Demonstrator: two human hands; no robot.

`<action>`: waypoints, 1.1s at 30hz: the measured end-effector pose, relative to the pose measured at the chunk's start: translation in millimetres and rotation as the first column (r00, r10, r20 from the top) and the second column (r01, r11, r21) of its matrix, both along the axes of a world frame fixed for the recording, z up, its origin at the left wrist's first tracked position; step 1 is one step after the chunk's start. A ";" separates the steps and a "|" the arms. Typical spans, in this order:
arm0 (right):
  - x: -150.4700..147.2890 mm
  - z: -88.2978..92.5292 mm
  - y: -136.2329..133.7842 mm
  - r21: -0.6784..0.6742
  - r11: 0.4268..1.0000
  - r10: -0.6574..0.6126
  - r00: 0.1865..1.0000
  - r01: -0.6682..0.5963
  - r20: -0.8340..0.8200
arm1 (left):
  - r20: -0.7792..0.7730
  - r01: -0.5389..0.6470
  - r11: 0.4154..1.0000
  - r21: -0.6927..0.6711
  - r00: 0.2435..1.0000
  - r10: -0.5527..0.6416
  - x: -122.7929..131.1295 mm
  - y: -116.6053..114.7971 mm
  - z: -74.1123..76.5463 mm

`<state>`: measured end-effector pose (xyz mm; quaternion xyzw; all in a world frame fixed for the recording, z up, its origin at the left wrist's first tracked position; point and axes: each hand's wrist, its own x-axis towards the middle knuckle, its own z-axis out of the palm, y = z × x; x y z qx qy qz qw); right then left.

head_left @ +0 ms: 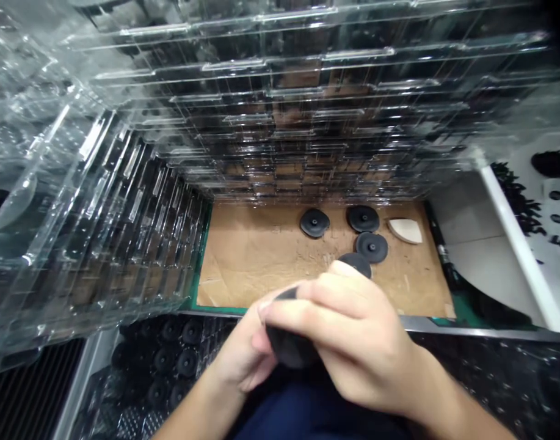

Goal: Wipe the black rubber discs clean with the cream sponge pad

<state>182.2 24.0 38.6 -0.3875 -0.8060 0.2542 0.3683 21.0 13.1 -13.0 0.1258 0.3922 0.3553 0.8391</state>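
Two hands meet just over my lap, and both grip one black disc (286,345). My left hand (240,363) pinches it from below and from the side. My right hand (353,342) curls over the top and hides most of it. From its matte look I judge it to be light, rubbery and slightly yielding, not fragile and not slippery. The rim seems the best place to hold it, thumb against fingertips, since the flat faces give little to grip.

Below my left forearm lies a clear tray (128,421) with more discs of the same kind sitting in its pockets. Past the metal edge of the desk (444,327) a cardboard sheet (252,256) lies flat. Four loose discs rest on it: one (355,263) half hidden behind my right knuckles, one (372,247) just beyond it, and two (314,222) (363,218) farther back. A white wedge-shaped piece (405,230) lies just beside them on the right.

Stacks of empty clear trays (78,214) wall in the cardboard on the left, and more stacks (307,122) rise behind it. Far right, small black parts (518,201) lie scattered on a white surface; I cannot tell what they are.
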 end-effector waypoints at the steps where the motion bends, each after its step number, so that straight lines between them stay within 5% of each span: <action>1: -4.1 -2.2 -6.2 -0.008 0.994 -0.108 0.994 0.108 -0.008 | 0.010 -0.042 0.999 0.022 0.999 0.042 -1.2 0.3 -2.8; 4: -12.4 -7.6 -25.0 -0.059 0.952 -0.300 0.954 0.299 -0.004 | 0.057 -0.130 0.990 0.061 0.990 0.126 -3.2 1.5 -8.4; 8: -8.8 -18.1 -34.3 -0.281 0.927 -0.308 0.930 0.247 -0.198 | 0.091 -0.159 0.986 0.051 0.984 0.154 0.4 0.6 -7.8; 12: 6.2 -31.1 -26.6 -0.472 0.783 -0.564 0.783 0.406 -0.263 | 0.154 -0.159 0.984 0.079 0.977 0.146 3.8 -0.1 -2.2; 15: 8.8 -26.4 -21.4 -0.456 0.725 -0.658 0.715 0.517 -0.236 | 0.175 -0.148 0.985 0.084 0.976 0.132 4.6 0.0 1.6; 18: -1.8 -11.8 -18.2 -0.226 0.824 -0.558 0.811 0.519 -0.176 | 0.108 -0.152 0.984 0.092 0.984 0.142 4.8 0.5 3.3; 20: -10.6 -4.0 -15.1 -0.083 0.933 -0.359 0.925 0.351 -0.124 | 0.075 -0.137 0.985 0.103 0.989 0.129 3.8 1.7 2.6; 22: -16.7 -0.4 -10.2 -0.094 0.984 -0.158 0.986 0.153 -0.056 | 0.064 -0.135 0.985 0.109 0.990 0.129 2.7 3.4 1.1; 24: -20.2 0.0 -4.0 -0.167 0.983 -0.073 0.997 0.074 0.011 | 0.044 -0.168 0.982 0.091 0.985 0.165 3.0 4.6 0.6; 29: -23.8 -2.4 1.6 -0.021 0.974 -0.227 0.974 0.226 -0.019 | 0.011 -0.145 0.989 0.018 0.989 0.145 6.3 3.1 7.0; 33: -6.6 0.8 -10.2 -0.167 0.985 -0.059 0.996 0.047 -0.069 | 0.071 -0.147 0.986 0.076 0.987 0.142 -0.5 3.3 8.5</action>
